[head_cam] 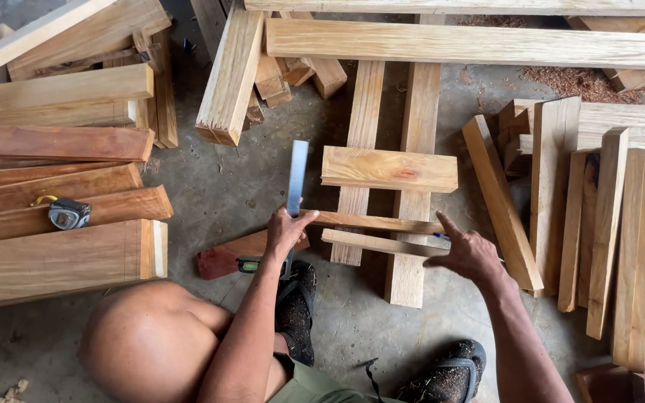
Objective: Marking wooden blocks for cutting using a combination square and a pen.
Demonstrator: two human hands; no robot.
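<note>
We press our left hand (287,230) down on the metal square (295,179), fingers closed over its blade where it meets the near end of a thin wooden strip (377,222), with the thumb stretched onto the strip itself. The blade stands away from us, across the concrete floor (225,186). Our right hand (470,254) holds a blue pencil (440,236) in a narrow pinch at the strip's other end, forefinger pointing out along it. A second thin strip (382,244) lies just beside the first, and both rest across two long boards (417,142) that run away from us, with a short plank (388,169) laid across them further off. A reddish block (227,256) lies under our left wrist. A tape measure (68,214) sits on the stacked planks (54,194) to the left.
</note>
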